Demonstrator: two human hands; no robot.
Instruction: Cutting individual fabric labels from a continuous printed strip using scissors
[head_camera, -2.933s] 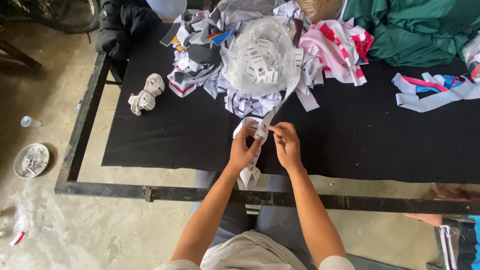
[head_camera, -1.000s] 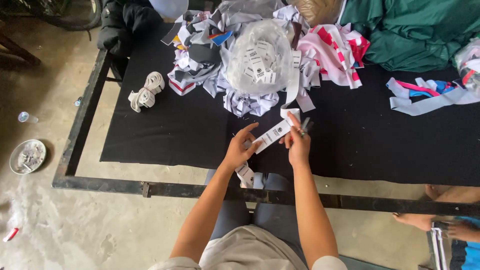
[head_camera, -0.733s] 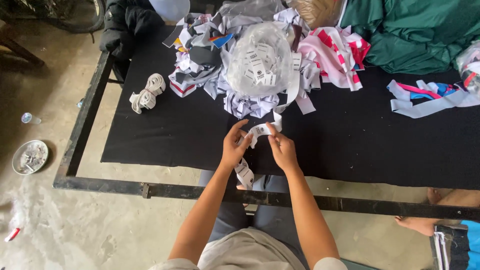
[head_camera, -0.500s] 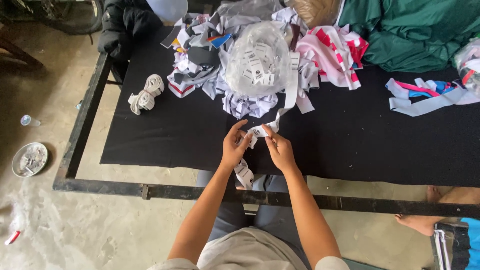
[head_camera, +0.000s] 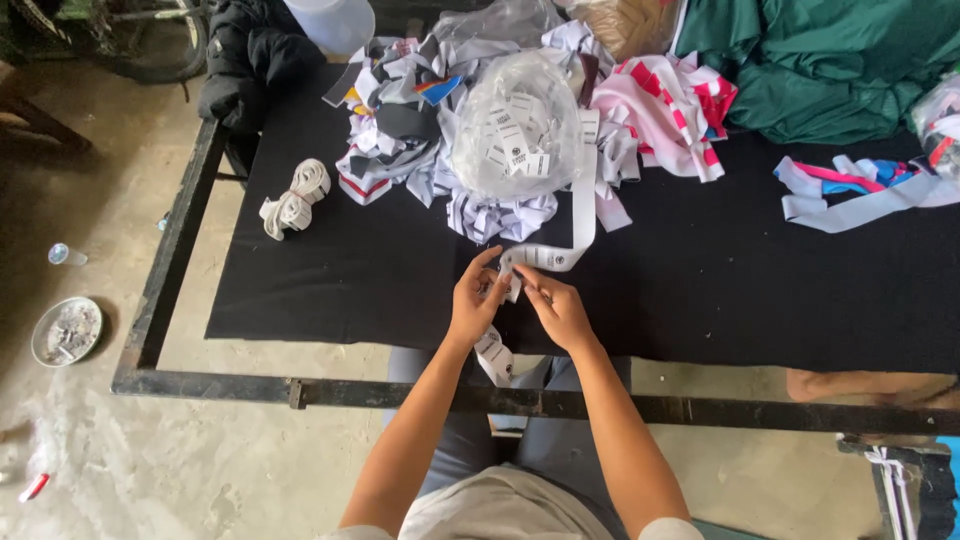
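1. The left hand (head_camera: 475, 305) and the right hand (head_camera: 558, 312) meet just above the near edge of the worktop (head_camera: 700, 290), which is covered in black cloth
2. Both hands pinch a white label strip (head_camera: 560, 248); the fingers (head_camera: 482, 268) of the left hand are curled closed on the strip's near end, and the right hand's fingers close on it just beside them
3. From the hands the label strip runs across the black cloth and turns upward toward a clear plastic bag (head_camera: 515, 125) full of small white tags
4. A loose tail of the strip (head_camera: 494, 354) hangs below the left hand, over the worktop's edge
5. Behind the bag lies a heap of white, grey and coloured fabric scraps (head_camera: 410, 130), with a pink and white striped garment (head_camera: 665, 110) beside it
6. Green cloth (head_camera: 830, 60) fills the far right corner, and near it are grey, pink and blue fabric strips (head_camera: 860, 190)
7. A coiled bundle of white elastic (head_camera: 293, 198) sits well apart to the left
8. A black metal frame (head_camera: 170, 270) rims the worktop; a small round dish (head_camera: 66, 330) rests on the concrete floor
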